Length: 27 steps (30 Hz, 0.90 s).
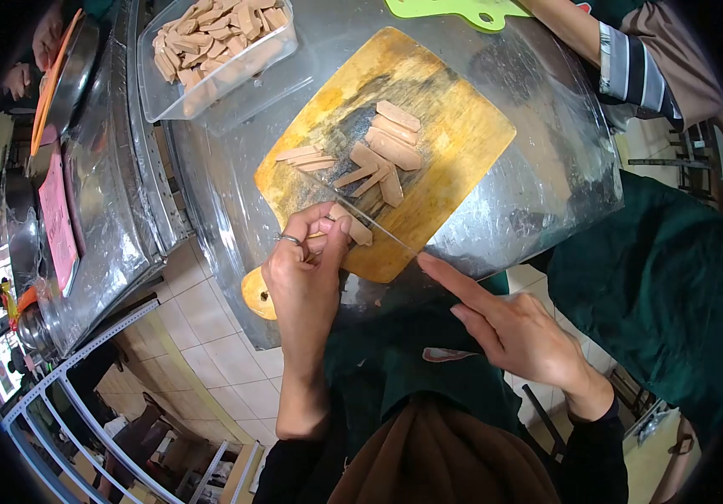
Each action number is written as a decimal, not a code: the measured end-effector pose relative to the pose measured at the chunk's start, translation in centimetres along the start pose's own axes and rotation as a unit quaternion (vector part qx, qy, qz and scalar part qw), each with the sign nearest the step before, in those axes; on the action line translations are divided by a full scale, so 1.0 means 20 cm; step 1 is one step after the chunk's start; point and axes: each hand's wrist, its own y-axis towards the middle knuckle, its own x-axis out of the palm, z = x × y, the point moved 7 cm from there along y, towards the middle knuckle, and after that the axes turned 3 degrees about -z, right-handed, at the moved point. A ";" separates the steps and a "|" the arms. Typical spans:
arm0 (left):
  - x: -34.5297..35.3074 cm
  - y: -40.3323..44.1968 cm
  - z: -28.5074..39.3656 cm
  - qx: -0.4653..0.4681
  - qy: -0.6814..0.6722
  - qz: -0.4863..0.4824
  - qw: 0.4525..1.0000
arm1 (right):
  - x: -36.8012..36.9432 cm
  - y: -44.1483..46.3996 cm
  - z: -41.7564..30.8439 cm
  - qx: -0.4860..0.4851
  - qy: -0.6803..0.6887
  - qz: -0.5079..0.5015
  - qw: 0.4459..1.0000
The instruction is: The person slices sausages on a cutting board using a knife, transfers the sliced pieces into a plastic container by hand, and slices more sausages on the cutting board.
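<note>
My left hand, a ring on one finger, pinches a flat pinkish-brown slice that looks like sausage near the lower edge of a worn wooden cutting board. In my right hand is a knife, its index finger stretched out toward the blade; the handle is hidden by the fingers. Seen almost edge-on, the thin blade runs diagonally over the board beside the held slice. Narrow cut strips lie around the blade's far end. Several wider slices and loose strips rest mid-board.
A clear plastic container full of cut pieces stands at the upper left of the metal table. A green cutting board lies at the far edge, near another person's arm. A second plastic-covered table is on the left.
</note>
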 end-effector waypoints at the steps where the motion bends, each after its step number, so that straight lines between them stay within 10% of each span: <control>1: 0.00 0.00 0.01 0.000 0.005 -0.003 1.000 | 0.02 -0.03 0.00 -0.022 0.005 0.015 1.000; 27: -0.01 -0.01 0.01 -0.019 -0.014 -0.008 1.000 | 0.14 -0.11 -0.03 0.042 0.094 -0.036 0.994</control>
